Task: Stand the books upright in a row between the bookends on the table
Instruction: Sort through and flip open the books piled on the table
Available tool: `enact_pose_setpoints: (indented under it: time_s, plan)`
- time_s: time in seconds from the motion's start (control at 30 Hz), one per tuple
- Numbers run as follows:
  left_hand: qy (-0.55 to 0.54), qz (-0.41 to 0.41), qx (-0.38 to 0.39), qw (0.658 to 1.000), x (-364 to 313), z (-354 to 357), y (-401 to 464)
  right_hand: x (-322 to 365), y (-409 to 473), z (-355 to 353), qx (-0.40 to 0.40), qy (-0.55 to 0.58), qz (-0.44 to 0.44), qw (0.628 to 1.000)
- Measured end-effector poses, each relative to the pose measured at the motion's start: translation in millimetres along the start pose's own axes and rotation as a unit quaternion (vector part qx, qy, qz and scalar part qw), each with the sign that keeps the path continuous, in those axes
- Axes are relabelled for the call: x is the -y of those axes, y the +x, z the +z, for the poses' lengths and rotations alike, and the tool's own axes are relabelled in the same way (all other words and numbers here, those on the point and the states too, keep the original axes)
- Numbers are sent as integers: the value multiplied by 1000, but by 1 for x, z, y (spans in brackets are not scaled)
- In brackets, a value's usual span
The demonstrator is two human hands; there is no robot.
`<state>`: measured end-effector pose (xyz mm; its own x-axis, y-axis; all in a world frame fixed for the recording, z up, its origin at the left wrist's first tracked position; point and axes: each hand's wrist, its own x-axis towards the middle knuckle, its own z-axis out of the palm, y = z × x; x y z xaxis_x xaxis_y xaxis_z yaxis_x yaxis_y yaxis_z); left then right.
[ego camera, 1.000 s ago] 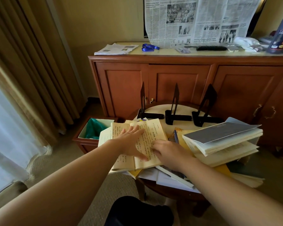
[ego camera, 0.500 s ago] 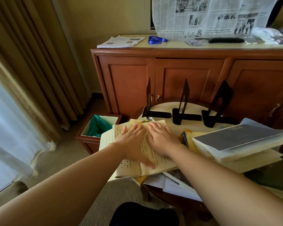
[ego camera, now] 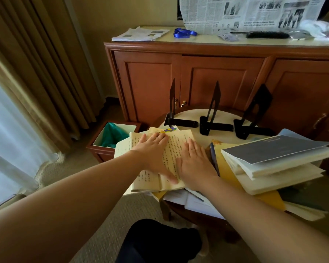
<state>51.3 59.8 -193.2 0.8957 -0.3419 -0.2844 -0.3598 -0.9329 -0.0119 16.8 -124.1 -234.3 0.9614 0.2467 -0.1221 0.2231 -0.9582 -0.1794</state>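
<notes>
L hand [ego camera: 153, 151] lies flat, fingers straight, palm down on the left page of an open book [ego camera: 156, 158] w/ vertical print; thumb stretches toward the book's near edge. R hand [ego camera: 194, 161] also flat & fingers straight, pressing the right page just beside the L one. Neither hand grips anything. The open book sits at the worktop's [ego camera: 190, 115] front-left edge, overhanging it a bit, on top of loose papers & other books.

At the worktop's right side, a stack of books [ego camera: 273, 160] lies flat, a grey-covered one on top, pages fanned toward the hands; it overhangs the right edge. Between stack & R hand, a yellow item [ego camera: 224, 164] w/ a dark blue spine [ego camera: 214, 156] touching its left side. White papers [ego camera: 194, 201] stick out over the front edge under the R wrist.

Three black bookends stand upright along the worktop's back edge, apart from each other: left bookend [ego camera: 172, 103], middle bookend [ego camera: 215, 109], right bookend [ego camera: 258, 109]. No book between them yet.

Behind: wooden cabinet [ego camera: 207, 76] w/ newspaper [ego camera: 251, 12], folded papers [ego camera: 139, 34], blue ribbon [ego camera: 184, 33], black remote [ego camera: 267, 34] on top. On the floor left of the worktop, a bin [ego camera: 112, 137] w/ green liner. Curtains [ego camera: 36, 63] at left.
</notes>
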Motion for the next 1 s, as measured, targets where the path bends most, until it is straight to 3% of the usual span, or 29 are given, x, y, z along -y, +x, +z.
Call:
enact_pose_setpoints:
  time_s: [0.23,0.47,0.67,0.87,1.0]
  plan:
    - [5,0,-5,1000,-3,-2,-5,1,-51,-2,42,-61,-30,997]
    - [11,4,1,1000,0,0,-3,-2,13,-27,77,-29,-107,991]
    - [-3,10,-1,1000,2,5,0,-4,54,-23,22,7,-63,998]
    - [-4,9,-5,1000,3,7,1,5,50,-15,-14,17,99,995]
    - [-1,4,-11,1000,1,6,0,1,12,-7,-1,-15,96,995]
